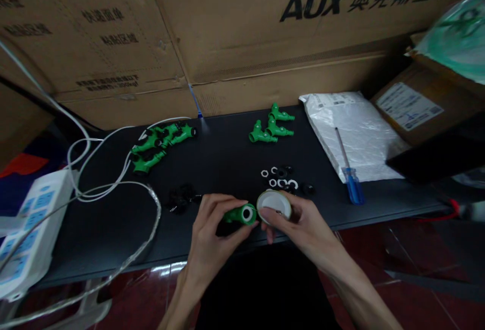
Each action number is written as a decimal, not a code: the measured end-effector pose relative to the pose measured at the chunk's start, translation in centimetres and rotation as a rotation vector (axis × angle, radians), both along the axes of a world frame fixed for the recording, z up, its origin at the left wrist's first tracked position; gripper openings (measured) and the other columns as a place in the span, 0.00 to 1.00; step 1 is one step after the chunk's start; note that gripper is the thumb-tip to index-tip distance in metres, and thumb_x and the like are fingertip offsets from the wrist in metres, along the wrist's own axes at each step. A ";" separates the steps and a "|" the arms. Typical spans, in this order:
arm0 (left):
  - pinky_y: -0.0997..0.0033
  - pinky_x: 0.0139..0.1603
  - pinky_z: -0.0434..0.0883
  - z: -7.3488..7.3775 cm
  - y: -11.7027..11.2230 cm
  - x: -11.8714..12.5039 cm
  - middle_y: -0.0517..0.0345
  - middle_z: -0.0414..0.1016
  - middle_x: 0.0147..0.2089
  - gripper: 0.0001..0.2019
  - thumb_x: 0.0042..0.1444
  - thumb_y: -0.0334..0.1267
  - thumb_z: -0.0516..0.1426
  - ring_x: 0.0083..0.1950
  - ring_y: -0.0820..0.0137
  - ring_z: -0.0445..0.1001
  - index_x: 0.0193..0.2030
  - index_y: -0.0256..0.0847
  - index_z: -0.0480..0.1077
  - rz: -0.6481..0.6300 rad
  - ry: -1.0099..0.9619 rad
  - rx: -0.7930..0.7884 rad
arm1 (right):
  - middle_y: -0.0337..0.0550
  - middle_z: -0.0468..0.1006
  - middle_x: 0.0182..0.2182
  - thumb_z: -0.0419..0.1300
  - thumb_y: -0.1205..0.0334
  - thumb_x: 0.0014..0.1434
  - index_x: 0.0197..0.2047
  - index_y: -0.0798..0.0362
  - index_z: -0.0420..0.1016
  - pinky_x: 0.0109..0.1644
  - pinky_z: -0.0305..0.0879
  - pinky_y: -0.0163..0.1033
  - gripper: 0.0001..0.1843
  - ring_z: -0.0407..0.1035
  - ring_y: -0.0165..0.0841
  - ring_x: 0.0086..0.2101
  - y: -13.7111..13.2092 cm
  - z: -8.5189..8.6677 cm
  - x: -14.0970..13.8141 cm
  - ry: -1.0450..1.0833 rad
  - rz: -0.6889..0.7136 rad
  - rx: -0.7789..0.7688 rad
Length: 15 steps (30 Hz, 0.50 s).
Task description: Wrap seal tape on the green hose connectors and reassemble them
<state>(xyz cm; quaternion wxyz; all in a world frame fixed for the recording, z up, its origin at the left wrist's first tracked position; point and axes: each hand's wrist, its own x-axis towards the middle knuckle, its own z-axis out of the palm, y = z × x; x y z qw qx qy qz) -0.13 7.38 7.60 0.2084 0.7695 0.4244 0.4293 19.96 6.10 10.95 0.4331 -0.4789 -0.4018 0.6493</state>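
Observation:
My left hand [212, 229] is closed around a green plastic pipe fitting [241, 214] whose white-rimmed open end points right. My right hand [299, 221] grips a round white roll [273, 204], likely sealing tape, pressed against that open end. Both hands hover over the near edge of the black table [227, 153]. Just beyond them lie several small white and black rings [282, 179].
Green fittings [271, 125] lie at the back centre and more [161, 143] at the back left. Small black parts [182, 196] sit left of my hands. A blue-handled screwdriver [350, 173] rests on a white bag [352, 133]. White cables [113, 178] and a power strip [30, 229] lie left.

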 end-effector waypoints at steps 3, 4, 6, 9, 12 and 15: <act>0.60 0.51 0.74 -0.1 0.1 0.2 0.55 0.77 0.48 0.17 0.59 0.31 0.69 0.49 0.63 0.75 0.54 0.45 0.75 0.056 0.078 0.060 | 0.36 0.77 0.25 0.73 0.48 0.58 0.34 0.55 0.78 0.29 0.69 0.34 0.18 0.71 0.27 0.23 -0.2 0.1 0.1 -0.106 -0.064 0.021; 0.59 0.53 0.74 -0.1 0.2 0.3 0.55 0.77 0.48 0.17 0.59 0.31 0.69 0.50 0.62 0.76 0.54 0.45 0.75 0.078 0.082 0.068 | 0.37 0.77 0.25 0.72 0.47 0.59 0.33 0.54 0.78 0.29 0.69 0.34 0.18 0.71 0.28 0.22 -0.3 0.2 0.1 -0.126 -0.075 0.026; 0.56 0.57 0.73 -0.2 0.4 0.2 0.55 0.78 0.49 0.17 0.60 0.33 0.69 0.51 0.61 0.76 0.55 0.46 0.75 0.104 0.050 0.065 | 0.38 0.78 0.25 0.71 0.46 0.60 0.32 0.54 0.79 0.32 0.69 0.35 0.19 0.71 0.29 0.24 -0.6 0.1 0.4 -0.143 -0.115 0.027; 0.51 0.65 0.71 -0.1 0.7 0.0 0.56 0.81 0.50 0.18 0.60 0.38 0.70 0.55 0.60 0.77 0.56 0.48 0.76 0.097 -0.029 0.007 | 0.41 0.83 0.33 0.73 0.46 0.58 0.36 0.53 0.84 0.42 0.71 0.36 0.17 0.75 0.33 0.35 -1.0 -0.5 0.7 -0.127 -0.250 -0.007; 0.54 0.64 0.74 0.3 0.7 0.1 0.58 0.83 0.53 0.17 0.61 0.40 0.69 0.59 0.60 0.77 0.57 0.52 0.77 0.089 -0.110 -0.111 | 0.42 0.84 0.48 0.77 0.45 0.54 0.52 0.47 0.85 0.61 0.66 0.42 0.25 0.74 0.39 0.52 -1.3 -1.1 0.4 -0.035 -0.342 -0.110; 0.60 0.62 0.77 0.5 0.2 0.5 0.59 0.83 0.56 0.16 0.64 0.38 0.66 0.62 0.63 0.78 0.58 0.54 0.76 0.010 -0.220 -0.218 | 0.44 0.83 0.54 0.78 0.46 0.52 0.53 0.44 0.85 0.67 0.64 0.52 0.26 0.73 0.45 0.57 -1.3 -1.3 -0.5 0.197 -0.290 -0.189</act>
